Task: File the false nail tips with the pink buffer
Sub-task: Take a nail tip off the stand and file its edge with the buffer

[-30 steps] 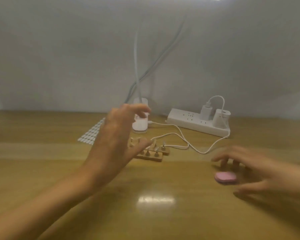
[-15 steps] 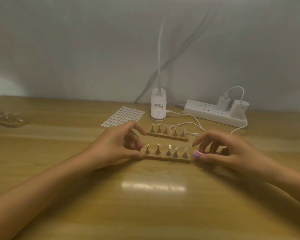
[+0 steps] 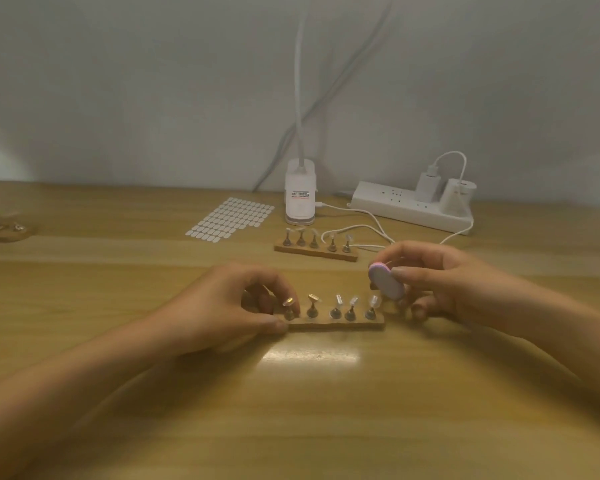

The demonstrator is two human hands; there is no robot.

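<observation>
Dim, yellowish light falls from above and leaves a bright rectangular glare patch on the wooden counter (image 3: pixel 309 356), while broad soft shadows darken its near part. The whole picture is hazy: the false nail tips (image 3: pixel 337 299) show as pale smudges, and the counter's back edge bows toward the sides, where detail blurs.

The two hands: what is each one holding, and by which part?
The right hand pinches the pink oval buffer pad near its upper end; the left hand pinches the left end of the near wooden strip of nail tips.
</observation>
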